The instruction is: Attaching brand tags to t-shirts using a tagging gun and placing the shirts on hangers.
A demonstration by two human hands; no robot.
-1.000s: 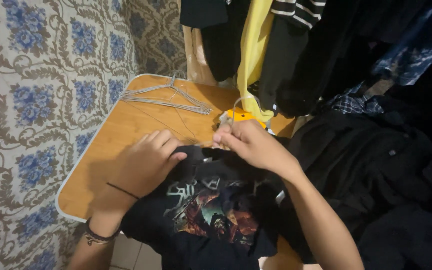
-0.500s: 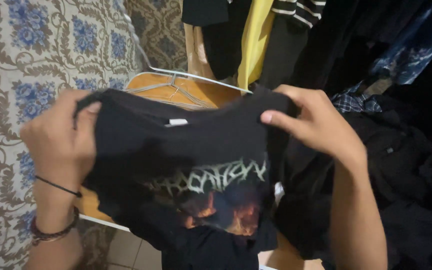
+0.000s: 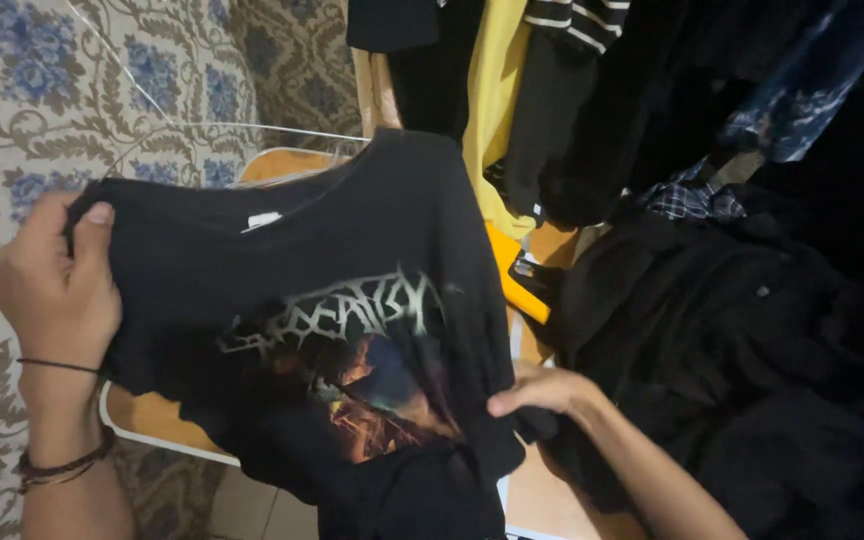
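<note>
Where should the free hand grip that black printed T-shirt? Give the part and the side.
Grip the black T-shirt at its loose upper shoulder corner, coming from the right. The left hand already pinches the other shoulder; this corner sags unsupported while the right hand sits low on the side edge.

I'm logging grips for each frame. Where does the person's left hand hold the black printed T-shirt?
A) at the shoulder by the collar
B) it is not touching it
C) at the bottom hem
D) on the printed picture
A: the left hand pinches the black printed T-shirt at its raised shoulder corner, beside the collar.
</note>
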